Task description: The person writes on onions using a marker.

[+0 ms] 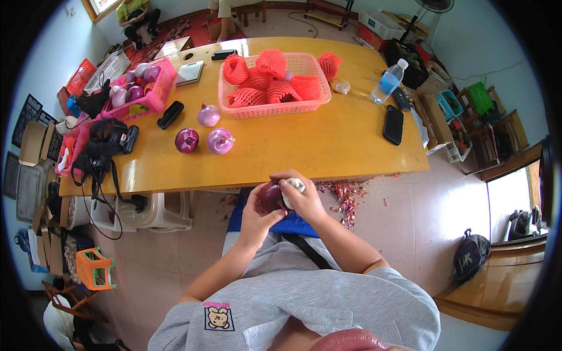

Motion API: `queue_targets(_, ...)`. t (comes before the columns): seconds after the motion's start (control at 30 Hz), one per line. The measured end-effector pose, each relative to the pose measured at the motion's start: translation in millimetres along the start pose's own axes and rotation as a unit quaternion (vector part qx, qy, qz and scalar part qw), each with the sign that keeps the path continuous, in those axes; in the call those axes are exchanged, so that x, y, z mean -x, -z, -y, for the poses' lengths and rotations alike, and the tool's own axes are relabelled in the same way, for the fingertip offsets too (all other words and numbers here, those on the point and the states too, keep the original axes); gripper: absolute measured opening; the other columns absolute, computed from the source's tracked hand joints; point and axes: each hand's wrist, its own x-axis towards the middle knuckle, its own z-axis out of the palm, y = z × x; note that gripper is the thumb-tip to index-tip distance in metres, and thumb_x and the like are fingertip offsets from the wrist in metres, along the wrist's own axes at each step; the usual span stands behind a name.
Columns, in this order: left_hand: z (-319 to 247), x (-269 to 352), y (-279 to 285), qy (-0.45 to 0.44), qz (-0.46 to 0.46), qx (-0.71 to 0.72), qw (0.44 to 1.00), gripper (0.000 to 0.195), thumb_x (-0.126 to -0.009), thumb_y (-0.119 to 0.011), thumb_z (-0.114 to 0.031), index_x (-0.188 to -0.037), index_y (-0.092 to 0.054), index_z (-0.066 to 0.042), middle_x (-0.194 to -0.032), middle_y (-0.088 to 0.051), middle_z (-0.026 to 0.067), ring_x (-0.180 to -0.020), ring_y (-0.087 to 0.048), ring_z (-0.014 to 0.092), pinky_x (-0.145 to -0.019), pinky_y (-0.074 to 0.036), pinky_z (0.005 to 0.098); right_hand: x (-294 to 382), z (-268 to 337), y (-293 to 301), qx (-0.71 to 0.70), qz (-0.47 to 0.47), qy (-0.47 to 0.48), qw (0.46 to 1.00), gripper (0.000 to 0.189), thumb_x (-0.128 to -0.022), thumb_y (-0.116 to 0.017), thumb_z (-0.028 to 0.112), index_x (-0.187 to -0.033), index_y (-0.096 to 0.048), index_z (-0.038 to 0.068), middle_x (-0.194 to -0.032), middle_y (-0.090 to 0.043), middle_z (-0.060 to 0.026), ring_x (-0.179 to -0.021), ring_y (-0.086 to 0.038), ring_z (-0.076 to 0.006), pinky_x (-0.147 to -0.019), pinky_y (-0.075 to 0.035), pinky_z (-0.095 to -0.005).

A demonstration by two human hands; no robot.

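Observation:
My left hand [258,215] holds a dark red onion [271,198] just off the table's near edge. A crumpled white cloth [294,191] is in my right hand [303,199], pressed against the onion's right side. On the wooden table [307,149] lie a dark red onion [187,141] and two paler purple onions [220,141], [208,116]. Beyond them, a pink plastic basket [274,110] holds several red foam net sleeves [272,63]; another net sleeve [329,66] rests by its right rim. More onions fill a bright pink basket [164,85] at the left.
Cameras with straps [105,140] hang over the table's left edge. A digital scale [189,73], a water bottle [389,81] and a black phone [392,125] are on the table. Onion skins [347,197] litter the floor. Plastic stools [169,213] stand below. Two people sit beyond the table; another is at lower left.

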Motion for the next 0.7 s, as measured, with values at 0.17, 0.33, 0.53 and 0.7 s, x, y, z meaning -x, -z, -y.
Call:
queue_targets(0.17,-0.4,13.0,-9.2,-0.015,0.057,-0.069,0.996,0.071,-0.069,-0.076,-0.001,-0.128,-0.038,-0.003,-0.12,-0.046,0.0104,-0.109,-0.051,0.018,-0.091,-0.047,0.0311,14.7,1.2,10.6,-0.328,-0.012,-0.195,0.924,0.029,-0.088,-0.059,0.026,-0.101,-0.06,0.0,-0.094,-0.06,-0.0094,-0.087,-0.059,-0.0191,-0.079,-0.05,-0.0323)
queue_targets(0.33,-7.9,11.3,-7.8,-0.042,0.152,-0.114,0.981,0.075,-0.067,-0.078,-0.001,-0.13,-0.038,-0.005,-0.122,-0.046,0.009,-0.114,-0.047,0.019,-0.093,-0.045,0.0313,28.4,-8.3,12.6,-0.47,-0.007,-0.23,0.852,0.031,-0.089,-0.057,0.03,-0.105,-0.055,0.004,-0.097,-0.06,-0.0088,-0.088,-0.06,-0.0209,-0.077,-0.052,-0.0346)
queue_targets(0.53,-17.2,12.8,-16.1,0.03,0.127,-0.01,0.991,0.066,-0.068,-0.075,0.002,-0.125,-0.043,-0.004,-0.118,-0.049,0.0094,-0.104,-0.054,0.016,-0.084,-0.049,0.0287,38.3,-2.9,7.0,-0.51,-0.033,-0.264,0.818,0.031,-0.094,-0.047,0.031,-0.106,-0.053,0.004,-0.101,-0.059,-0.0086,-0.093,-0.059,-0.0206,-0.082,-0.05,-0.0356)
queue_targets(0.7,0.6,9.4,-2.4,0.085,0.028,0.047,0.995,0.063,-0.07,-0.072,-0.002,-0.124,-0.04,-0.005,-0.116,-0.051,0.0088,-0.101,-0.055,0.016,-0.082,-0.05,0.0283,34.2,-8.4,8.4,-0.376,-0.12,-0.145,0.907,0.036,-0.095,-0.045,0.034,-0.108,-0.054,0.001,-0.099,-0.059,-0.0102,-0.094,-0.059,-0.0208,-0.084,-0.048,-0.0335)
